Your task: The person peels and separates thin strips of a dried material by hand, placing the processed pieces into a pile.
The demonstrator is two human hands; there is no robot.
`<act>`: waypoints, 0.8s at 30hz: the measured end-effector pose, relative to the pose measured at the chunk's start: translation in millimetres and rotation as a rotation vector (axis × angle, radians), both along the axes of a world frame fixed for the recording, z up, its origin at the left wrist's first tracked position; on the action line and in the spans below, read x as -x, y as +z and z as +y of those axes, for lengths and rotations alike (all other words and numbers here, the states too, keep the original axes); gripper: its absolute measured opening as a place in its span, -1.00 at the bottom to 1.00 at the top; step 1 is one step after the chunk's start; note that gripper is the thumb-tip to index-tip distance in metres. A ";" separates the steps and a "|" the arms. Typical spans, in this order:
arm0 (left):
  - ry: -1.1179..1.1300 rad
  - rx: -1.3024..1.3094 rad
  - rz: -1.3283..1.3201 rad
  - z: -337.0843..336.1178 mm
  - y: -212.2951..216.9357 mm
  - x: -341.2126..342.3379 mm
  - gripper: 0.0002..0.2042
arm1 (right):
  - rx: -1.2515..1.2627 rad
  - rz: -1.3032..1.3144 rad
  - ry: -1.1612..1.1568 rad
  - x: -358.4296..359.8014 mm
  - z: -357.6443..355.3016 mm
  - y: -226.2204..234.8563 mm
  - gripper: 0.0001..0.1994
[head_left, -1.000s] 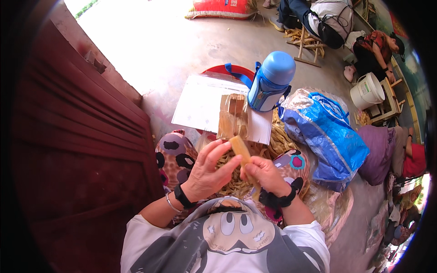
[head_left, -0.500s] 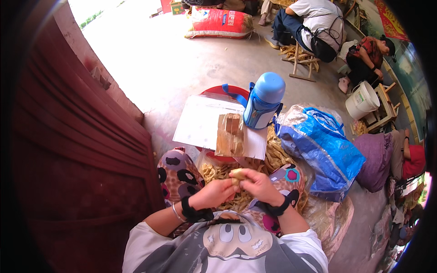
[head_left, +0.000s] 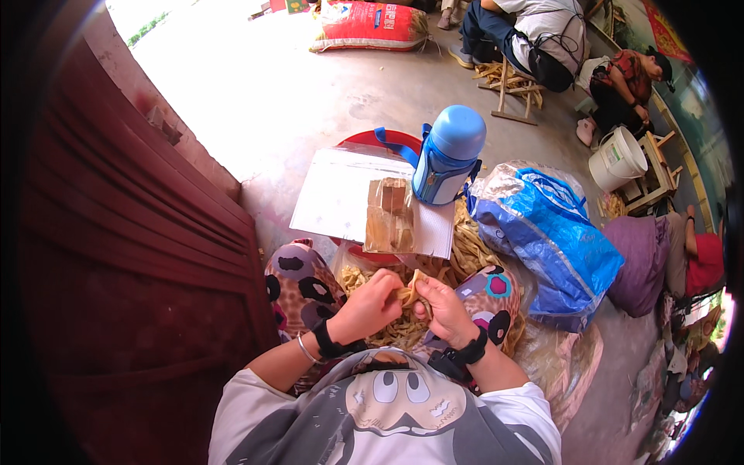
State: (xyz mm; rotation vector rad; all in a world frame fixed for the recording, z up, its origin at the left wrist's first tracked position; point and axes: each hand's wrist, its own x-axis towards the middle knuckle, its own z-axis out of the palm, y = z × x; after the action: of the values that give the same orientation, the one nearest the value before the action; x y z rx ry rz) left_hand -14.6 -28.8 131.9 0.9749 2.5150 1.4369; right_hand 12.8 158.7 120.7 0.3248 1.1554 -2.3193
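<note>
Above my lap, a pale yellow, dried-looking strip (head_left: 409, 294) is stretched and bent between my two hands. My left hand (head_left: 367, 307) has its fingers closed on one end. On the other end, my right hand (head_left: 445, 311) pinches with thumb and fingers. Many similar strips (head_left: 395, 333) lie in a heap between my knees, partly hidden by my hands. Just beyond, a brown wooden block (head_left: 390, 217) rests on a white board (head_left: 329, 198), which lies over a red tub (head_left: 360, 139). The strip's exact kind is unclear.
A blue bottle (head_left: 451, 155) with a strap stands at the board's right. Right of it is a blue woven bag (head_left: 546, 248), with clear plastic (head_left: 554, 368) nearer me. A dark red door (head_left: 147, 271) borders my left. Seated people (head_left: 535, 35) and a white bucket (head_left: 618, 160) are at far right.
Both hands have shifted slightly, and more of the strip now shows between them. My right hand has turned, its thumb now upward. The whole view has tilted a little.
</note>
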 end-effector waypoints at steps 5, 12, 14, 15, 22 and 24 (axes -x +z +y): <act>-0.157 -0.062 0.020 2.1 21.7 4.2 -0.76 | -0.024 -0.061 0.084 3.9 2.5 7.9 -0.82; 0.042 0.000 -0.101 0.7 3.9 3.2 -0.81 | -0.749 0.515 0.030 -3.3 -9.4 15.0 -0.77; 0.083 0.008 -0.089 3.7 4.0 0.1 -0.83 | -1.080 0.854 0.005 -3.9 -11.0 16.9 -0.79; 0.096 0.018 -0.113 3.1 6.2 -0.9 -0.84 | -1.051 0.870 0.009 -4.0 -9.9 10.9 -0.81; 0.095 0.057 0.146 -5.9 5.8 2.5 -0.90 | -0.091 0.100 0.243 -0.8 8.3 8.5 -0.77; 0.089 -0.030 0.075 -5.1 3.2 -1.4 -0.93 | 0.020 0.019 0.217 -1.5 6.2 5.4 -0.70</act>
State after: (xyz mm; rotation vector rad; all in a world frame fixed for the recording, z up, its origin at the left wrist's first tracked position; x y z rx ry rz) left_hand -13.2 -33.9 135.1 0.9503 2.6283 1.4934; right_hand 14.3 164.9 126.1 0.1616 1.1165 -2.1468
